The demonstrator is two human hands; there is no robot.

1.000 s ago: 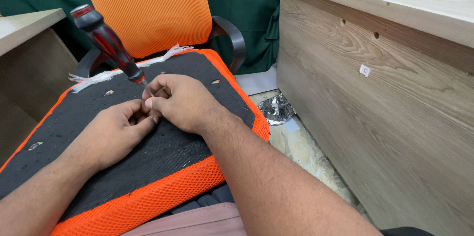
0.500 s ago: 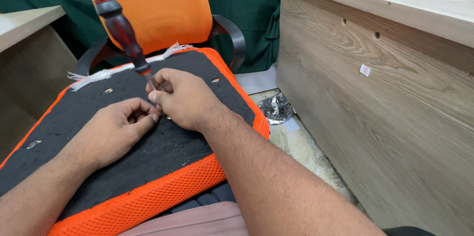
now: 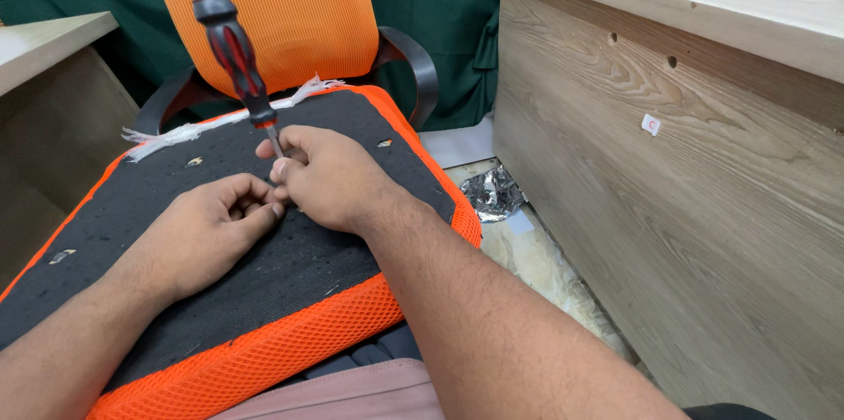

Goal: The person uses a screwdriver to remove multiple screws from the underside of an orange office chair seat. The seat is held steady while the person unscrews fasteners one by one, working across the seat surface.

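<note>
The screwdriver (image 3: 236,60) shaft is pinched upright by the right hand (image 3: 330,178) on the black seat underside (image 3: 264,271); the left hand (image 3: 207,231), fingers curled together, is rested just left.

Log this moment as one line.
right hand: pinching screwdriver shaft | left hand: on seat pad, fingertips by tip | screwdriver: upright, tilted

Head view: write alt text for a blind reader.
A right hand pinches the shaft of a near-upright red-and-black screwdriver against a black cushion underside edged in orange mesh. The left hand rests beside it.
</note>
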